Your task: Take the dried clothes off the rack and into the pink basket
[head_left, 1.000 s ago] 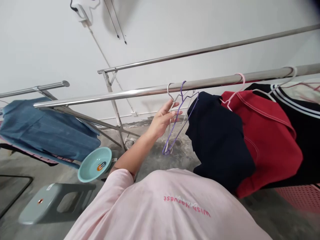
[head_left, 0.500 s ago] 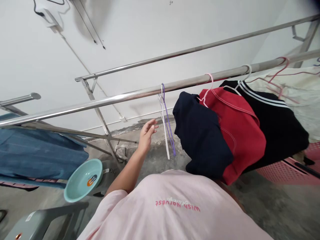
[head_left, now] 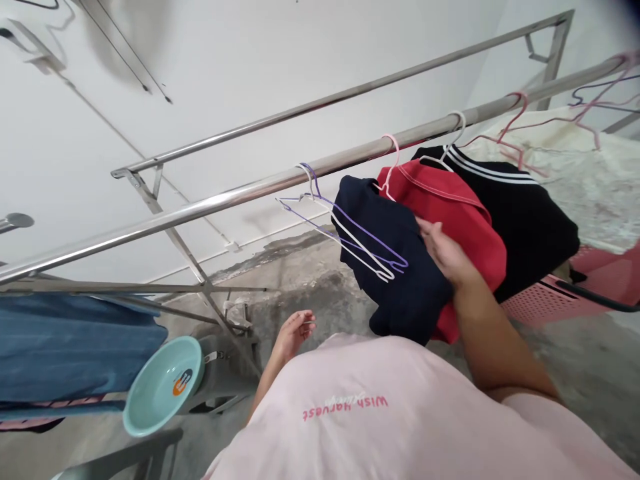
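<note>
White painted wall point(head_left: 250, 60) with thin white conduit point(head_left: 190, 265); stained grey concrete floor point(head_left: 310, 287); stainless steel drying rack point(head_left: 320, 100).

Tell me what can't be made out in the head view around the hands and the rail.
All in the head view:
- right hand: palm faces down onto the cloth, so any grip can't be told
- red garment: lower part hidden by the navy garment and the hand
- pink basket: hidden in part by the black garment, cut off by the right edge
- blue garment: cut off by the left edge
- basin label: too small to read
</note>
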A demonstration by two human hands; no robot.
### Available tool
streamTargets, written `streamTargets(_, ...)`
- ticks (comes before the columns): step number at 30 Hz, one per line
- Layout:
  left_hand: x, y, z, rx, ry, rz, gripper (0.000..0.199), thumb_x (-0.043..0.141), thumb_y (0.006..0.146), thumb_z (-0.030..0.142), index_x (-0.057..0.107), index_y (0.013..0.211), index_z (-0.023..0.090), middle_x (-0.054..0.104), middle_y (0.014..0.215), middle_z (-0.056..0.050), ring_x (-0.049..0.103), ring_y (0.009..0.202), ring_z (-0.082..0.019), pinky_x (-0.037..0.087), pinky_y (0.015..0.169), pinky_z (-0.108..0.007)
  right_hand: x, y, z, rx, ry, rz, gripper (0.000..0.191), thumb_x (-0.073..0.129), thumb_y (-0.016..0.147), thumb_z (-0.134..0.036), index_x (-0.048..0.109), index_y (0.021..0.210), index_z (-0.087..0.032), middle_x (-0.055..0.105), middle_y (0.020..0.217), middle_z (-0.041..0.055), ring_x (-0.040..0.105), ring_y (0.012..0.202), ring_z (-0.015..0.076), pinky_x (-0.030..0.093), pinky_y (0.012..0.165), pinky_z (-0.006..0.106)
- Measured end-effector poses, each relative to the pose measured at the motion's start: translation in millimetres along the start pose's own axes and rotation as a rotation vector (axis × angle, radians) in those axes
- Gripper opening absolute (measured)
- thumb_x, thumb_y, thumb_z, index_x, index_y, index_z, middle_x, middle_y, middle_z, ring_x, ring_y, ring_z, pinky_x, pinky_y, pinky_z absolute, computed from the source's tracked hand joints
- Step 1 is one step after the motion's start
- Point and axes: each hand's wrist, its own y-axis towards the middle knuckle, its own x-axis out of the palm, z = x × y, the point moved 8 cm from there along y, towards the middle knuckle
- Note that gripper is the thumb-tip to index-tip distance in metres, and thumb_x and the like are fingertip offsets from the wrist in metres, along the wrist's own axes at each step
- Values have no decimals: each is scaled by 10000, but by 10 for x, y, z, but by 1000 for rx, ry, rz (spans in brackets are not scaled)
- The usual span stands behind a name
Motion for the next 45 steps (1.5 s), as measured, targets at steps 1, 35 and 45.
streamTargets(1, -18, -5, -37, -7, -8, -4, 571, 892, 577, 501, 698, 976, 141, 724, 915, -55, 675, 714, -120, 474, 650, -222, 93, 47, 26, 12, 26, -5, 428, 561, 959, -440, 585, 1262, -140, 600, 1255, 109, 603, 1126, 212, 517, 975, 441)
streamTargets(35, 285, 58, -68, -23, 232, -136, 595, 879, 554, 580, 699, 921, 147, 713, 919, -54, 645, 744, -127, 396, 693, -228, 447, -920, 478, 343, 123, -240, 980, 860, 583, -525, 464, 1410, -177, 562, 1398, 172, 579, 1259, 346, 496, 1075, 492)
streamTargets(45, 1166, -93, 168, 44, 418, -562, 526, 816, 687, 556, 723, 988, 134, 692, 946, -88, 627, 802, -173, 443, 824, -316, 76, -1048, 174, 238, -222, 355, 263, 728, 730, -393, 643, 931, -246, 713, 876, 64, 678, 791, 263, 575, 710, 408)
